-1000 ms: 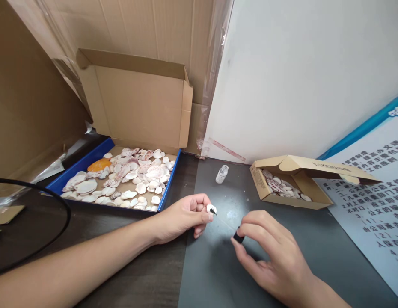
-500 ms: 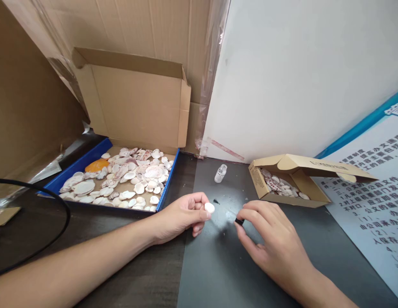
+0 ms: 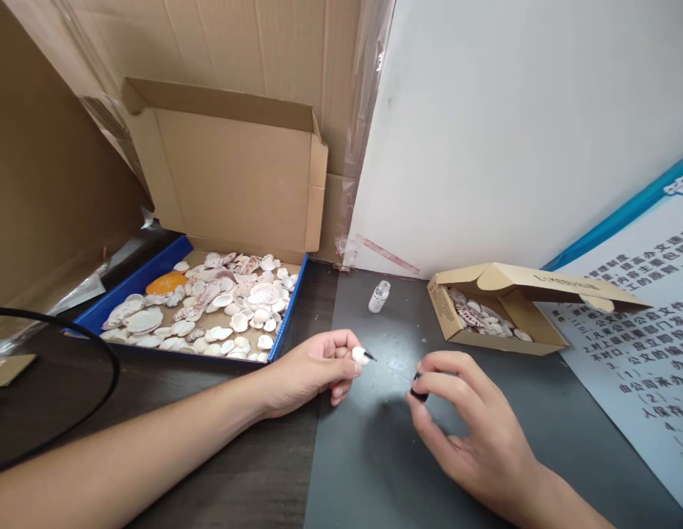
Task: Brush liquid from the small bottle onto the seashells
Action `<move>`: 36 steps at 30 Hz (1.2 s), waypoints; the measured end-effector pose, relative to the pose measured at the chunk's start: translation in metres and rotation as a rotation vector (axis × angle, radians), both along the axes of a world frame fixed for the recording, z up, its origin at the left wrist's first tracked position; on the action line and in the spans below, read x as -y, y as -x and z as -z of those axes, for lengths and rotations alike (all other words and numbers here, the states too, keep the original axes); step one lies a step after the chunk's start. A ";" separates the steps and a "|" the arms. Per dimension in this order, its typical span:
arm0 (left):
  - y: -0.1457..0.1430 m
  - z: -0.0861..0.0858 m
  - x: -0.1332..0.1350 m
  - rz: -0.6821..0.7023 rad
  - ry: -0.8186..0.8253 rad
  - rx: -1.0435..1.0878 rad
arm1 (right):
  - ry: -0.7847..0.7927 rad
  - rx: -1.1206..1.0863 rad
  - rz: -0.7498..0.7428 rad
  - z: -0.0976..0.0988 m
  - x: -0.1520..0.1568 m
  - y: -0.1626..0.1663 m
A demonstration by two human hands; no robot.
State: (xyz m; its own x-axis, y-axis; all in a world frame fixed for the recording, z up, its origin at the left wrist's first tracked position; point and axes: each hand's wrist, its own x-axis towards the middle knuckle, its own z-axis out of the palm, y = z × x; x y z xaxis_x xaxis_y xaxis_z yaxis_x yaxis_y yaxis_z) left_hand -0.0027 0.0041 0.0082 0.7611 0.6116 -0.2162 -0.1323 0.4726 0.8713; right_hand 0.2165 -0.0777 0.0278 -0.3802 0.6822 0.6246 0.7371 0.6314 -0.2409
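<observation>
Between the thumb and fingers of my left hand is a small white seashell. My right hand pinches the black cap of a brush. The brush's dark tip lies against the shell's right side, and its thin stem barely shows against the table. Beyond both hands stands a small uncapped glass bottle with a white label, tilted-looking in this wide view.
An open blue-edged cardboard box of loose shells stands at left, its lid up. At right is a smaller brown box with shells. A black cable loops at far left; a printed sheet lies at right.
The brush tip has moved left onto the shell from just beside it. My right hand has shifted slightly right and down, turning the cap; my left hand is almost still.
</observation>
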 end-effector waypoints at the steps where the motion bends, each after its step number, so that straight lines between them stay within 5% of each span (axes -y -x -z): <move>1: 0.000 0.000 0.000 0.000 0.001 0.002 | 0.004 0.005 -0.009 0.000 0.000 0.000; 5: 0.000 0.000 0.000 0.000 -0.003 0.008 | 0.055 0.036 0.073 0.000 -0.001 0.000; 20: 0.000 0.000 0.000 0.000 0.008 0.002 | 0.078 -0.021 -0.043 0.001 0.000 0.000; 26: 0.000 0.001 0.001 -0.004 0.001 -0.002 | 0.178 0.042 0.080 0.003 -0.003 -0.003; 32: 0.001 0.001 0.000 0.010 -0.011 0.016 | 0.111 -0.028 -0.049 0.001 -0.001 -0.001; 36: 0.001 0.002 -0.001 0.018 -0.002 0.017 | 0.149 0.006 -0.003 0.002 -0.003 -0.001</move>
